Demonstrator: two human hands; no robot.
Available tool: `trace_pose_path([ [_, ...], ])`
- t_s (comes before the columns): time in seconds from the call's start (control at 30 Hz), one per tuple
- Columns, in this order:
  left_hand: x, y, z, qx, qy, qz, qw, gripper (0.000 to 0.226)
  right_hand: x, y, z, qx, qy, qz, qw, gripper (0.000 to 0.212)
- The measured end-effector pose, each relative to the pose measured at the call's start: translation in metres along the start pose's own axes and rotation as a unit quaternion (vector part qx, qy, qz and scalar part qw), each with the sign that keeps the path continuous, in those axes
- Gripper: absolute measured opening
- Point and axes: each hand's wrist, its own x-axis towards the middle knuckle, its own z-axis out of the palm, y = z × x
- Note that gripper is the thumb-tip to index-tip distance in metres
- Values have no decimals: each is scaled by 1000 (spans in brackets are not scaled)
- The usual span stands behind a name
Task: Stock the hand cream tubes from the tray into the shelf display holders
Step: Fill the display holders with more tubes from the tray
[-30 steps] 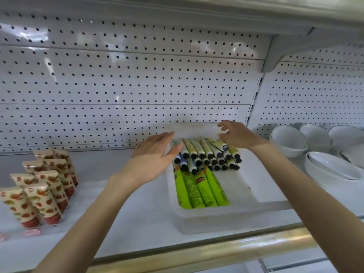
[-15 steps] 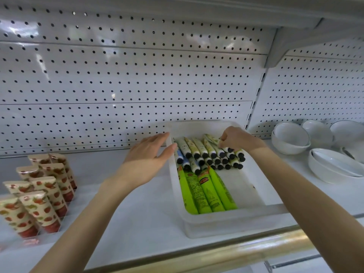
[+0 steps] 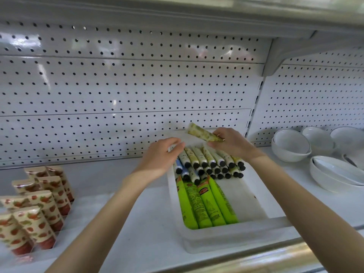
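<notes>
A white plastic tray [image 3: 226, 238] sits on the shelf in front of me. Its far end holds a pile of several cream tubes with black caps [image 3: 210, 163]; several bright green tubes [image 3: 204, 205] lie nearer me. My right hand [image 3: 229, 141] grips one pale yellow-green patterned tube [image 3: 201, 133], lifted above the pile with its crimped end pointing up and left. At the tray's far left corner, my left hand [image 3: 160, 157] has its fingertips on the leftmost tubes; whether it grips one is unclear. Strawberry-print tubes stand in clear display holders [image 3: 33, 211] at the left.
White bowls [image 3: 291, 145] are stacked on the shelf at the right, with shallower dishes [image 3: 334, 176] in front of them. A perforated white back panel [image 3: 128, 91] rises behind. A metal rail [image 3: 256, 261] runs along the shelf's front edge.
My right hand closed on a tube in the pile and has lifted it above the tray. My left hand has shifted right onto the tray's far left corner.
</notes>
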Motion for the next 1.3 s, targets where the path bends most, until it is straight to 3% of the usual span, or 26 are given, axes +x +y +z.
trace_pose_path([
  [0.13,9,5,5,-79,12,17,997,34,-14,-29,5,175,-31,-34,984,28],
  [0.27,16,9,8,-174,76,56,980,14,-17,-35,13,293,-72,-48,952,23],
  [0.53,18,15,10,-255,128,72,956,13,-16,-36,11,324,-99,-99,936,17],
  [0.63,17,16,6,-304,129,55,942,21,-12,-31,5,323,-68,-91,940,32],
  [0.73,14,15,3,-337,114,39,934,15,-3,-18,4,257,-4,-40,966,23],
  [0.8,12,13,3,-336,110,33,935,12,4,-1,4,113,33,-27,993,13],
  [0.87,10,11,2,-337,107,31,935,12,8,12,3,7,53,-12,998,16],
  [0.97,6,7,0,-344,101,32,933,9,8,25,-7,-39,73,25,996,26],
  [1.3,3,-5,1,-350,98,18,932,9,7,45,-4,-140,-87,163,973,39],
])
